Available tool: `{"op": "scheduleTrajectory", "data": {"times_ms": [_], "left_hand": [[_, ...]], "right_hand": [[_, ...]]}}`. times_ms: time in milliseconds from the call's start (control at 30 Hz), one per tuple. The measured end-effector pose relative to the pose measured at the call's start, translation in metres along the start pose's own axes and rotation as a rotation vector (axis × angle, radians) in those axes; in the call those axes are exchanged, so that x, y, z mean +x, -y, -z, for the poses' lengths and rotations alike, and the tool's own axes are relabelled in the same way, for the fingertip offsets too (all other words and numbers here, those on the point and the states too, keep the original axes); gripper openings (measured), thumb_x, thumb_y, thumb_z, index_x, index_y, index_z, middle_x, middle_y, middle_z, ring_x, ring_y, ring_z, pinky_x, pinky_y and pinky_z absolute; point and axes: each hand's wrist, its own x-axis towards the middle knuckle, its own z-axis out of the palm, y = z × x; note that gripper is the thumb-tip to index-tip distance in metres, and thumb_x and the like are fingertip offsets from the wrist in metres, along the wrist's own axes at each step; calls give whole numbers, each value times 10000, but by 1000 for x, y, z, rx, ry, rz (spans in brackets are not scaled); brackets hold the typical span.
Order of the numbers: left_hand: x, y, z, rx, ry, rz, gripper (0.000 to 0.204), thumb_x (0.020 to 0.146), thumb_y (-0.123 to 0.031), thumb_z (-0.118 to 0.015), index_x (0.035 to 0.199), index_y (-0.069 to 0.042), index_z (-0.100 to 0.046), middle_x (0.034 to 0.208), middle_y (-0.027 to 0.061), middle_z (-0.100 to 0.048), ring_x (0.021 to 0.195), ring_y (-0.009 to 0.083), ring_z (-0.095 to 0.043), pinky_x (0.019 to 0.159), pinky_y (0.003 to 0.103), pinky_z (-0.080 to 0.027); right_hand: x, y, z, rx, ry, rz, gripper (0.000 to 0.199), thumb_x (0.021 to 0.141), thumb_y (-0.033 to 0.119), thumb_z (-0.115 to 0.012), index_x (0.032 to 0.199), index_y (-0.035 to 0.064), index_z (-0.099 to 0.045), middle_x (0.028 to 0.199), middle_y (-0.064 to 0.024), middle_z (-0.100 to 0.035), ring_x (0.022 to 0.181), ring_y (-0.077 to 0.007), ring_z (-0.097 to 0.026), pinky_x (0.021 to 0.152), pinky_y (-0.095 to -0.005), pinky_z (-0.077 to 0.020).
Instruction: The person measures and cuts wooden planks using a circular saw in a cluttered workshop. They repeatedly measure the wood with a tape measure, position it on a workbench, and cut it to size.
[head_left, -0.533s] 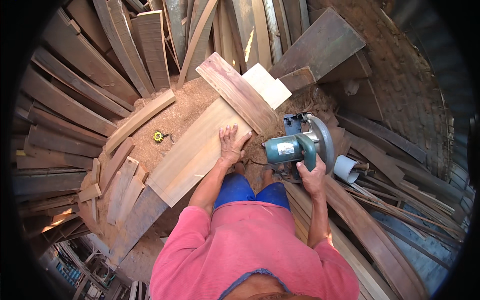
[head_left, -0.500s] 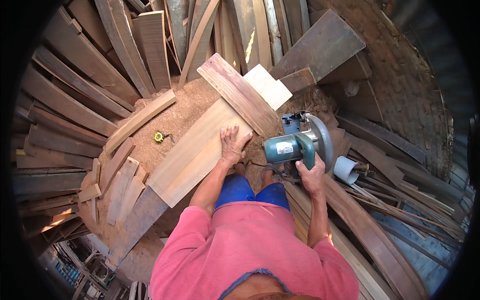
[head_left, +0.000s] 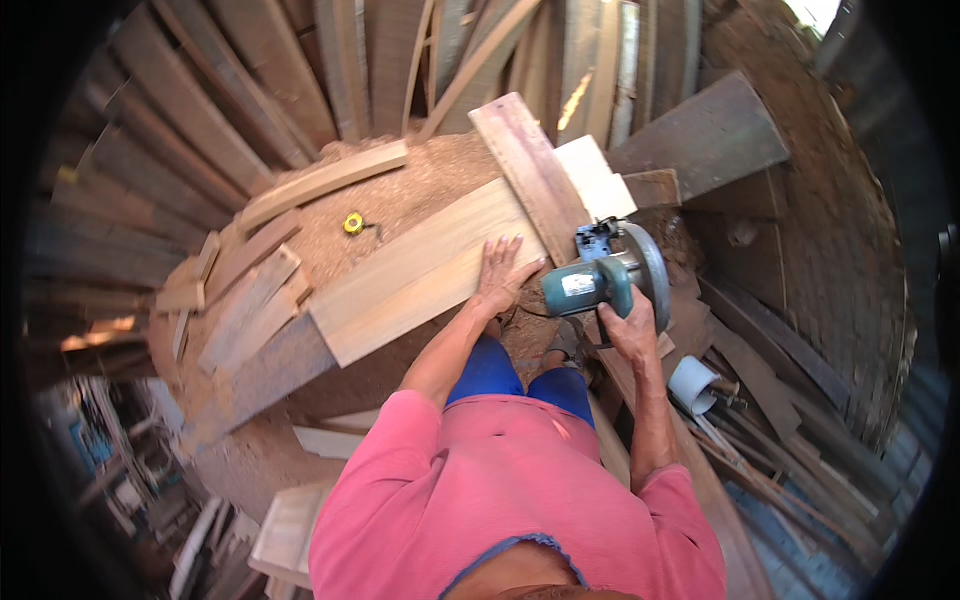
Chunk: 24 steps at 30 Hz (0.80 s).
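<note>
My left hand (head_left: 500, 275) lies flat on a pale wide plank (head_left: 420, 265), fingers spread near its right end. In my right hand (head_left: 630, 325) is the rear handle of a green circular saw (head_left: 577, 285). A rounded silver guard covers the blade on its right side. The saw's front touches or nearly touches the lower end of a narrower reddish board (head_left: 532, 175), which lies crosswise over the plank's right end. Beneath that board, a short pale piece of wood (head_left: 595, 175) shows on its right.
A yellow tape measure (head_left: 353, 223) sits on sawdust beyond the plank. Several offcuts (head_left: 250, 300) lie left of it, with a long batten (head_left: 325, 185) farther back. Boards lean all round the far side. To the right, a white pipe piece (head_left: 692, 384) rests among scrap strips.
The view has turned, so the plank and crosswise board appear shifted right and rotated. The saw sits closer to the crosswise board's lower end. My left hand stays flat on the plank.
</note>
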Motion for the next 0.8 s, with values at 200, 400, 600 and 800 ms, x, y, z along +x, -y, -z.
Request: {"op": "scheduleTrajectory", "data": {"times_ms": [200, 400, 600, 800], "left_hand": [[-89, -61, 55, -339, 211, 375, 749, 864, -389, -815, 1495, -116, -516, 1537, 279, -475, 1459, 448, -413, 1197, 570, -348], [-272, -170, 44, -506, 555, 877, 583, 1048, -482, -550, 1312, 34, -491, 1110, 354, -700, 1075, 548, -674, 915, 616, -514], [-289, -206, 39, -733, 348, 917, 392, 1052, -350, -521, 1160, 23, -572, 1080, 344, -688, 1047, 525, -673, 865, 592, -518], [-332, -232, 22, -982, 302, 550, 349, 1038, -315, -516, 907, -10, -621, 865, 141, -626, 845, 258, -606, 794, 426, -485]], "right_hand": [[14, -13, 19, -17, 78, 73, 306, 862, 113, -738, 1136, -19, -707, 984, -195, -754, 939, -329, -737, 875, -413, -545], [23, -36, 16, 4, 135, 55, 270, 890, 95, -735, 1121, -40, -696, 917, -153, -742, 854, -255, -704, 821, -401, -551], [15, -30, 29, 145, 247, 42, 157, 933, 87, -713, 1058, 16, -649, 778, -22, -624, 575, -111, -565, 516, -289, -462], [22, -35, 29, 64, 226, 118, 135, 914, 102, -727, 1001, 30, -652, 727, -13, -600, 552, -114, -563, 496, -301, -461]]}}
